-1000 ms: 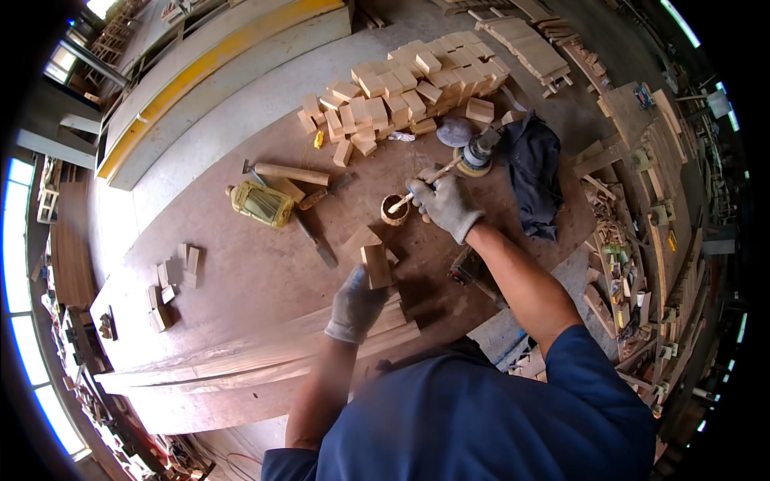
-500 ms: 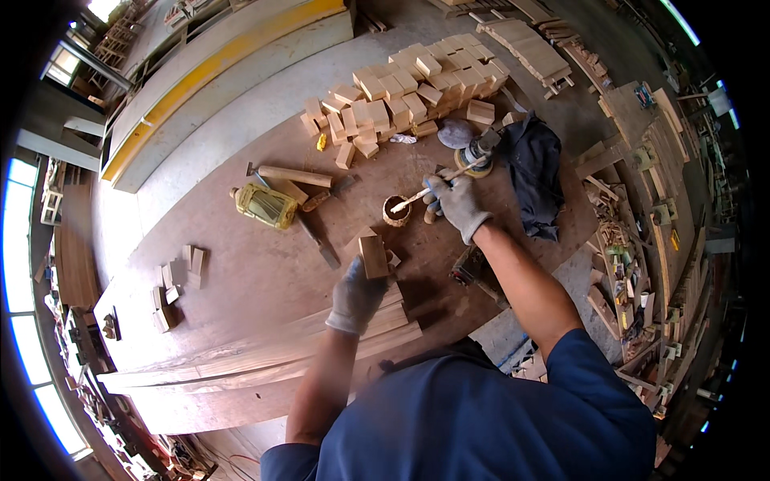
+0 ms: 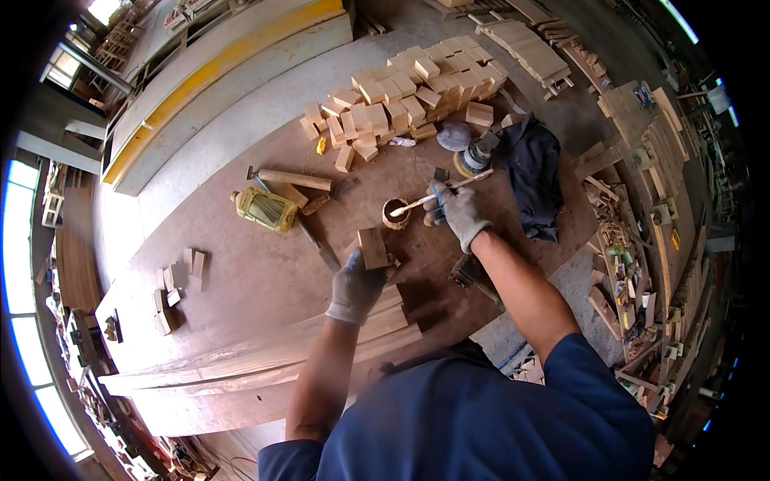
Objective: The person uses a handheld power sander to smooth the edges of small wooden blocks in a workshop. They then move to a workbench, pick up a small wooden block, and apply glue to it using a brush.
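Observation:
In the middle of the table, my gloved left hand (image 3: 355, 290) is closed around a wooden block (image 3: 372, 248), its upper end sticking out past the fingers. A smaller bit of wood shows at that hand's right side. To the right and farther off, my gloved right hand (image 3: 457, 212) grips a thin stick (image 3: 419, 201) with a pale, smeared tip. That tip lies over the mouth of a small round pot (image 3: 395, 225) with a crusted rim; whether it touches the inside I cannot tell. The pot stands between the two hands, just beyond the block.
Many pale blocks (image 3: 377, 118) are heaped at the back. A sander (image 3: 475, 157) and dark cloth (image 3: 532, 176) lie right of the pot. Left are a yellowish plastic bottle (image 3: 266, 210) and a hammer (image 3: 293, 178). Long boards (image 3: 265, 353) run along the near edge; a power tool (image 3: 465, 272) lies near my right forearm.
The stick in my right hand has swung to a flatter angle, its tip still over the pot. My left hand has turned the block slightly and shifted a little.

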